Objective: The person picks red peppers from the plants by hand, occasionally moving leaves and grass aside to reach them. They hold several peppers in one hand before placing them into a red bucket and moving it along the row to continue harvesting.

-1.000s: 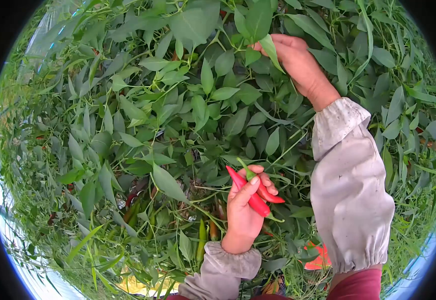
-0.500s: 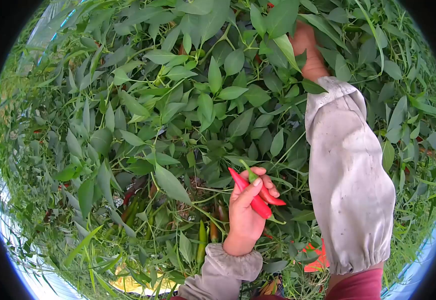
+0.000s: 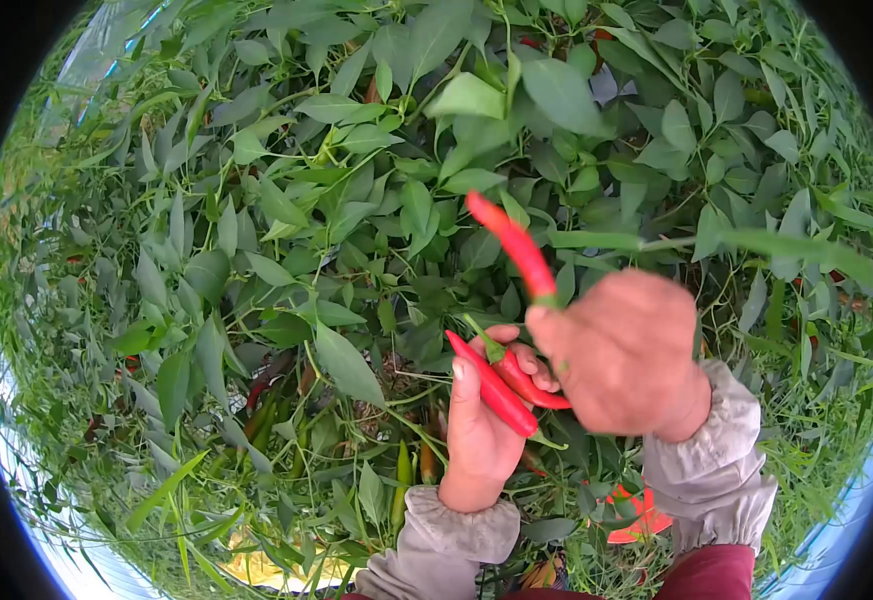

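Cradling two red peppers (image 3: 494,390) in left hand (image 3: 481,440), third pepper (image 3: 516,245) in right hand (image 3: 631,355).

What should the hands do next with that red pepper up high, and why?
Perhaps the right hand should lower its red pepper into the left hand, because that hand is close by and holds two other red peppers.

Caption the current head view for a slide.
Amid chili foliage, the left hand cradles two red chilies while the right hand grips another by its stem end.
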A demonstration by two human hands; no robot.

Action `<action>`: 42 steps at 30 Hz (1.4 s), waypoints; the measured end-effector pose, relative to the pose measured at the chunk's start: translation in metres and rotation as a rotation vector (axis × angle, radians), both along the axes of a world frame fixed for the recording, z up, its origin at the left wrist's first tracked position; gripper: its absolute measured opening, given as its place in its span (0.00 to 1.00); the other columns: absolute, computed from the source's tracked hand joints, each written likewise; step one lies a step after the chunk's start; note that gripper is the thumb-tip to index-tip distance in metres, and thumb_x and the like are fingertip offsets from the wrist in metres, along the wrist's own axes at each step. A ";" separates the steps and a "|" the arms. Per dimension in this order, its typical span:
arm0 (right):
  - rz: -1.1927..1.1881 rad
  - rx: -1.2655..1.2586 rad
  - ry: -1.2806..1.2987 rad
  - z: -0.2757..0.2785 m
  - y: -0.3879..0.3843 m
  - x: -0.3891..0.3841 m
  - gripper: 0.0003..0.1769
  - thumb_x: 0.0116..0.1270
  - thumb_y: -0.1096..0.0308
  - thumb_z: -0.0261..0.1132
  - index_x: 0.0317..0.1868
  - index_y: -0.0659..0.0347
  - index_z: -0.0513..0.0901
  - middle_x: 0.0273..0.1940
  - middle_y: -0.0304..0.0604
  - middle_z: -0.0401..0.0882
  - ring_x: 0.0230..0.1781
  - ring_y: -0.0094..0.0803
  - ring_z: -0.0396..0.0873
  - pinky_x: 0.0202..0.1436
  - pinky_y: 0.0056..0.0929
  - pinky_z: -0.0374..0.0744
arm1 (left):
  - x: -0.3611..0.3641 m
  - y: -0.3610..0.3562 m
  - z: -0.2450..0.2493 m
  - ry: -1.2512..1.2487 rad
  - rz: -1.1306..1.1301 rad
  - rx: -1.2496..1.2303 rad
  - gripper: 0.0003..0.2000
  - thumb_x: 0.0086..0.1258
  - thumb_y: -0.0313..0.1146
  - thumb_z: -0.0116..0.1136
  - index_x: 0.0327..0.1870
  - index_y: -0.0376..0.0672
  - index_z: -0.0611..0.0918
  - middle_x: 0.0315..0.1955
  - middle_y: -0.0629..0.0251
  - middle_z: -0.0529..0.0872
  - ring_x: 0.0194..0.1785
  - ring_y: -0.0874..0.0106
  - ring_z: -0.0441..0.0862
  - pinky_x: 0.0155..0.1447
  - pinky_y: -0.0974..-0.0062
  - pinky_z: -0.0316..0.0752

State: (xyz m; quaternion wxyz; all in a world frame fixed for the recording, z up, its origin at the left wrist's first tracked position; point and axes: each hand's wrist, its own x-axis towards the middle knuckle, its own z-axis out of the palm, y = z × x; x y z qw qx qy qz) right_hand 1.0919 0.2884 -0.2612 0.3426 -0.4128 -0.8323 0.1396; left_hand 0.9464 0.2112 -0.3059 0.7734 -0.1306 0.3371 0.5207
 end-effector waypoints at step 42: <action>-0.743 -0.540 0.468 -0.162 0.202 0.050 0.23 0.59 0.54 0.71 0.50 0.60 0.85 0.39 0.42 0.87 0.37 0.27 0.82 0.44 0.29 0.78 | 0.004 -0.009 -0.023 0.225 -0.077 -0.171 0.12 0.65 0.25 0.59 0.48 0.41 0.73 0.31 0.65 0.78 0.36 0.69 0.77 0.47 0.65 0.74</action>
